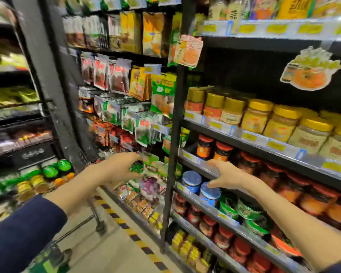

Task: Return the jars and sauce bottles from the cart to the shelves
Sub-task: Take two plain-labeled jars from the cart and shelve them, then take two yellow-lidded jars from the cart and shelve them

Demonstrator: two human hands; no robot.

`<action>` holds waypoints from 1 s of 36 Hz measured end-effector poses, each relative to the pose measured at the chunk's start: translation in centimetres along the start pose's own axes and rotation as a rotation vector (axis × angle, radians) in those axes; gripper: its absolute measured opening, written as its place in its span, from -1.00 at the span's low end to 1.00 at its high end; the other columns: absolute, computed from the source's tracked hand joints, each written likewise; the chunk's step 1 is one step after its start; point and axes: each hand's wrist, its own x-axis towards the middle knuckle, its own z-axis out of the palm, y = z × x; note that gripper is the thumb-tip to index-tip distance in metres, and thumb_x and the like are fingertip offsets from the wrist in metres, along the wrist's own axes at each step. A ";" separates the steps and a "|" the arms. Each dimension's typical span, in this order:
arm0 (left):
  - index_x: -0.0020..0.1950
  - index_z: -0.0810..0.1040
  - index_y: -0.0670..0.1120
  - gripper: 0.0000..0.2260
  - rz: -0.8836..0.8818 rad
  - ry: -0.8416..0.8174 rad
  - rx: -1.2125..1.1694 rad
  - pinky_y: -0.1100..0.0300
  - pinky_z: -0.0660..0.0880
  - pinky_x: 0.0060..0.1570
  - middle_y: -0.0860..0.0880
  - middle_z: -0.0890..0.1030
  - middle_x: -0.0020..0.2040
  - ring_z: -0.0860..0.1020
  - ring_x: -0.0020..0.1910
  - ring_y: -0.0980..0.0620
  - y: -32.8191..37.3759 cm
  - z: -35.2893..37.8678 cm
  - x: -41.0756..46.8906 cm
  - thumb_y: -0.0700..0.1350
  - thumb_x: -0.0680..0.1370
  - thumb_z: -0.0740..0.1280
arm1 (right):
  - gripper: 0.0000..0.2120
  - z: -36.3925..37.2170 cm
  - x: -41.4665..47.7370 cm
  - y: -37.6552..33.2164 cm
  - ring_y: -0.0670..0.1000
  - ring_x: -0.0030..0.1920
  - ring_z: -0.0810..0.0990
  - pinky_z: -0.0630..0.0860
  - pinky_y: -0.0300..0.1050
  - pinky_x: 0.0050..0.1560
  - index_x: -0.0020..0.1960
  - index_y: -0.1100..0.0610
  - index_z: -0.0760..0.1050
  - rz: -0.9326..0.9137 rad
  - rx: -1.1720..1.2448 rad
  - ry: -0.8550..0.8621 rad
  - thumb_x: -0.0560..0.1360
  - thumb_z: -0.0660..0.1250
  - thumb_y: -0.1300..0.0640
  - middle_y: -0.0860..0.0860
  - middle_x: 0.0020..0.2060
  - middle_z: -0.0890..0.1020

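Dark matt metal shelves (234, 133) carry glossy jars: yellow plastic lids (261, 105) on pale ones, red caps (224, 146) on dark sauce jars, shiny blue lids (192, 176) lower down. Hanging packets (118, 75) look like glossy plastic film. The cart (98, 223) frame is bare shiny wire; the sleeve (22, 233) is matt navy cloth

I see yellow-lidded jars (280, 123), red-lidded jars (222, 150), blue-lidded jars (210, 194), a navy sleeve (22, 233), a yellow-and-black striped floor line (126, 227), and blurred, seemingly green packets (162, 95).
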 end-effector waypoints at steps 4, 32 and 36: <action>0.46 0.23 -0.08 -0.42 -0.169 -0.003 0.015 0.19 0.33 0.24 -0.05 0.37 0.42 0.38 0.36 -0.02 -5.7 0.3 -1.3 0.11 0.52 0.29 | -0.27 1.0 7.1 -5.2 0.06 0.43 0.28 0.30 -0.10 0.36 0.50 0.13 0.09 -0.171 -0.048 -0.061 0.46 0.39 0.09 0.07 0.47 0.24; 0.47 0.23 -0.10 -0.42 -0.979 -0.002 -0.187 0.13 0.29 0.34 -0.07 0.33 0.44 0.32 0.39 -0.03 -34.8 3.4 -10.5 0.05 0.52 0.32 | -0.24 9.7 39.4 -37.7 0.05 0.42 0.30 0.30 -0.09 0.37 0.47 0.14 0.16 -0.769 -0.081 -0.371 0.40 0.45 0.05 0.10 0.43 0.31; 0.50 0.16 -0.10 -0.38 -0.987 -0.053 -0.157 0.13 0.23 0.39 -0.06 0.26 0.49 0.25 0.44 -0.03 -40.9 3.5 -10.8 0.06 0.53 0.31 | -0.26 12.1 42.5 -42.8 0.04 0.43 0.28 0.27 -0.16 0.35 0.48 0.16 0.15 -0.782 -0.110 -0.378 0.42 0.42 0.05 0.10 0.44 0.30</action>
